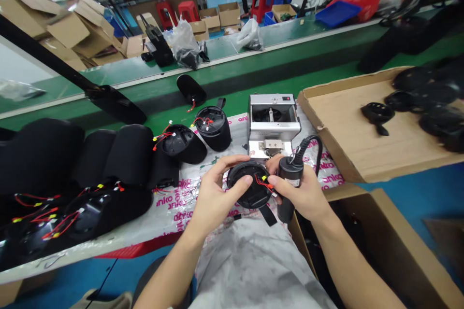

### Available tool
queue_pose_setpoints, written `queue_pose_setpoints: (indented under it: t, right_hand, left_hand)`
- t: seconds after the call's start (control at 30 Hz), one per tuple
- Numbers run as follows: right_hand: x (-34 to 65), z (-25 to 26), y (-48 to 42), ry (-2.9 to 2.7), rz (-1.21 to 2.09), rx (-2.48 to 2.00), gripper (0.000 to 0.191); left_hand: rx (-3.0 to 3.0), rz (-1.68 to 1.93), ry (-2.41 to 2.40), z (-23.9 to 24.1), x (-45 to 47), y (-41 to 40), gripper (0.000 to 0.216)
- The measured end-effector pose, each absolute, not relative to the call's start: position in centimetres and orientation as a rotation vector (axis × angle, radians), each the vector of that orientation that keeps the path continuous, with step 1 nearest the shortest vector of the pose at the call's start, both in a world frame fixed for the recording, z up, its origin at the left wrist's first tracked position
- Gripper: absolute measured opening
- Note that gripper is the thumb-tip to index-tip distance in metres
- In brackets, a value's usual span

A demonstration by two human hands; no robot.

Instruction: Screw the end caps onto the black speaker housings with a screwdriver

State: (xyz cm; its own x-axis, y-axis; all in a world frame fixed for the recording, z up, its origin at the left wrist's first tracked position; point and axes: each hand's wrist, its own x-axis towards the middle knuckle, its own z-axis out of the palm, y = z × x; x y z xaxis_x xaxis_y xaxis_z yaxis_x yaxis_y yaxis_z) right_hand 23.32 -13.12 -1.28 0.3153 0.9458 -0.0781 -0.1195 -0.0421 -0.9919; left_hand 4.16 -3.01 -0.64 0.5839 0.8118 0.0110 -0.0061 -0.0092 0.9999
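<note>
A black round speaker housing is held in front of my body, its open end with red and yellow wires facing up and a black strap hanging at its lower edge. My left hand is closed around its left side, thumb on the rim. In my right hand is a black corded electric screwdriver, gripped against the palm. The thumb and fingers of that hand also pinch at the wires by the right rim. Just beyond both hands stands a silver screw feeder.
Two wired speaker housings stand left of the feeder; several more black housings lie farther left. A cardboard tray with black round parts is at right, above an open carton. A green conveyor runs behind.
</note>
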Motion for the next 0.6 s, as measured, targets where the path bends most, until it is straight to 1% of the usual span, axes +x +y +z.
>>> queue_pose_setpoints:
  t: [0.27,0.5,0.6]
  right_hand:
    - [23.5,-1.0,-12.9,-0.813,1.105,-1.333,0.042]
    - [23.5,-1.7,-13.1,-0.762,1.148,-1.347,0.05]
    - [23.4,-2.3,-13.0,-0.738,1.16,-1.344,0.05]
  left_hand:
    - [1.416,0.771,0.713,-0.7,4.5,-3.2,0.032]
    - [1.521,0.785,0.76,-0.9,4.3,-3.2,0.021]
    - [1.641,0.828,0.746,-1.3,4.1,-3.2,0.021]
